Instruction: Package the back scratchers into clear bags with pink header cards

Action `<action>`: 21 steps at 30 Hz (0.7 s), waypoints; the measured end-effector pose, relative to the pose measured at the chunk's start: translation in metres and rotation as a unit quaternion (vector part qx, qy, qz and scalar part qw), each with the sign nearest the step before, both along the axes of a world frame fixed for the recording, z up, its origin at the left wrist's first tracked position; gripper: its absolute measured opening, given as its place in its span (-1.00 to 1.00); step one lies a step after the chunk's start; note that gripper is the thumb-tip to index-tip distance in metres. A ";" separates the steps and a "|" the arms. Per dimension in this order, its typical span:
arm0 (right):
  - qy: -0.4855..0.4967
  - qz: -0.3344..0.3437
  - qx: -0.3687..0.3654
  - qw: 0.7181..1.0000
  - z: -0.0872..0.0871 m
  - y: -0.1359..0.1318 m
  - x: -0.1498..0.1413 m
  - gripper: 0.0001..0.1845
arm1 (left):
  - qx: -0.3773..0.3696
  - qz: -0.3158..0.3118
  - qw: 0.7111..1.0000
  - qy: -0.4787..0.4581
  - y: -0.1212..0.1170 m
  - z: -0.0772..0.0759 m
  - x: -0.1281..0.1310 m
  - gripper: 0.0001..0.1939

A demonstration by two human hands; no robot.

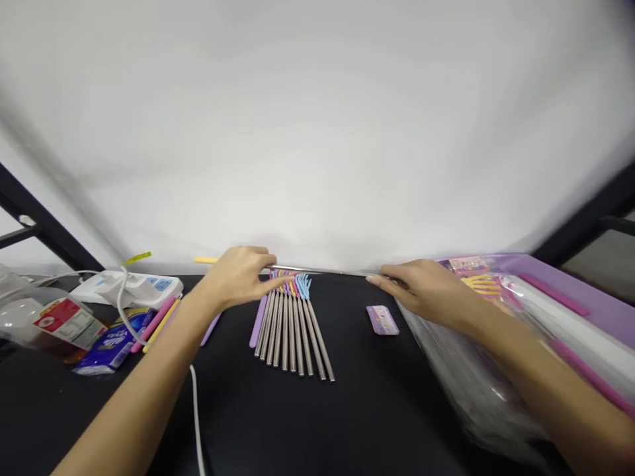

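Observation:
A thin metal telescopic back scratcher [325, 270] is stretched level between my two hands near the wall. My left hand [244, 272] is closed around its left part, with a yellow handle end [205, 260] sticking out beyond. My right hand [421, 287] pinches the rod's other side. A yellow claw [482, 285] past the right hand lines up with the rod and appears to be its head. Below lies a fanned row of several metal back scratchers [292, 330] with pink, yellow, purple and blue claws. A purple handle sleeve [258, 322] lies at the row's left edge.
At right a purple tray [538, 264] holds plastic bags [446, 360] and pink handles. A small printed card [382, 320] lies on the black table [367, 423]. Left are a bottle [54, 324], blue packet [114, 344], power strip [149, 287], pink and yellow handles and a white cable [196, 416].

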State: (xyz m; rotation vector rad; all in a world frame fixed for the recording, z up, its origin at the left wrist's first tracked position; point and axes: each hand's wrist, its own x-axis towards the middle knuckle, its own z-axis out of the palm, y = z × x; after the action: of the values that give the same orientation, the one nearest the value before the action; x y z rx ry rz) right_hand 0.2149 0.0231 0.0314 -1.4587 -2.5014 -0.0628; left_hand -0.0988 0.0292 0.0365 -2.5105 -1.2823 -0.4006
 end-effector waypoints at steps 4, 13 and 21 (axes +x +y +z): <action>0.043 0.037 0.015 0.998 -0.010 -0.003 -0.017 -0.49 | 0.059 -0.047 0.997 0.029 -0.013 -0.010 0.043 -0.67; 0.031 -0.051 0.045 0.997 -0.023 -0.002 0.015 -0.49 | 0.132 0.074 0.988 0.023 0.006 -0.008 0.005 -0.71; -0.009 -0.104 0.082 0.991 -0.025 -0.006 -0.001 -0.56 | 0.172 0.013 0.984 0.046 0.002 -0.021 0.034 -0.81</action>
State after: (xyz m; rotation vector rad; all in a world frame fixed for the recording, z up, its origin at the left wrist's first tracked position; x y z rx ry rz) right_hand 0.2141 0.0174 0.0069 -1.6473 -2.2858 -0.3126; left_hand -0.0649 0.0315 0.0151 -2.1940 -1.1029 -0.4520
